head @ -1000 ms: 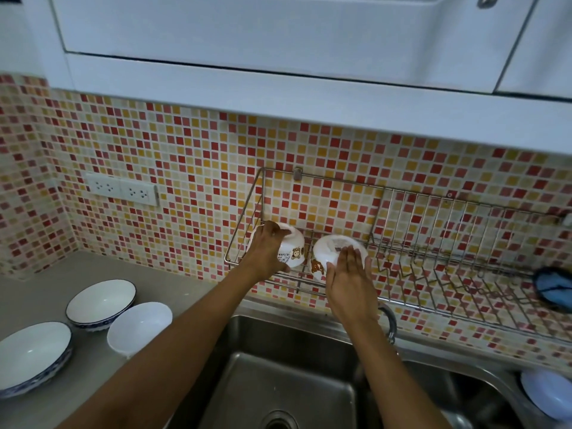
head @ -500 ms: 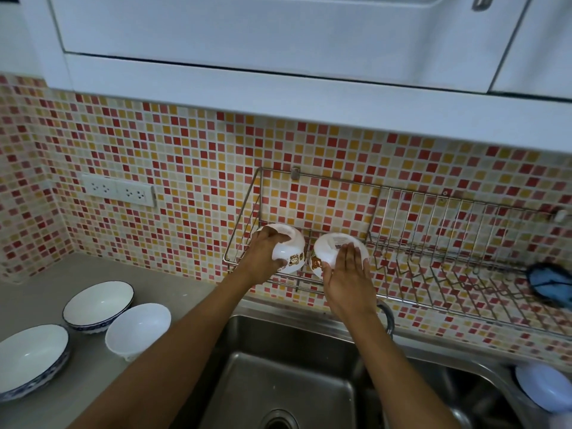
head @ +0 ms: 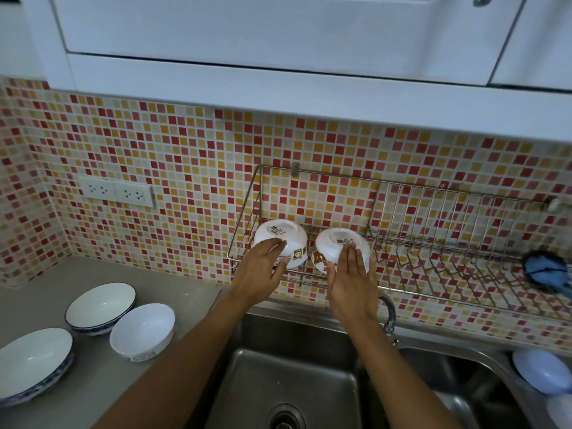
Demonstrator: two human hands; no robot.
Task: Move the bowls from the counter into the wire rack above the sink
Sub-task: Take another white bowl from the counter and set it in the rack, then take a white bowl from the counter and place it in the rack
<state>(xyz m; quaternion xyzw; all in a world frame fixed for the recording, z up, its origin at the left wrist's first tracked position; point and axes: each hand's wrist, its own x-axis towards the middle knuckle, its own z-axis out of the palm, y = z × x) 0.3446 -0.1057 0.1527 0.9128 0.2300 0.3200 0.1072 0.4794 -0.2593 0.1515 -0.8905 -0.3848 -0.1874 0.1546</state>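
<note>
**Two small bowls seated upside down in the wire rack**

The wire rack (head: 411, 243) hangs on the mosaic tile wall above the sink (head: 288, 376); all positions are given relative to it. At the rack's left end, two small white bowls with cartoon prints sit side by side, bases up, not quite touching. The left hand (head: 258, 272) lies on the left small bowl (head: 283, 239), fingers extended and slightly spread over its near side, thumb toward its lower edge; a resting contact, not a closed grip. The right hand (head: 349, 283) lies flat against the right small bowl (head: 339, 247), fingers straight and together, pointing up over its dome. To the lower left of the rack, on the grey counter (head: 102, 382), three bowls stand upright: a blue-rimmed bowl (head: 100, 306), a plain white bowl (head: 142, 331) just beside it, and a wide blue-patterned bowl (head: 34, 362) at the frame's left edge. A blue object (head: 546, 270), blurred, rests at the rack's right end.
</note>
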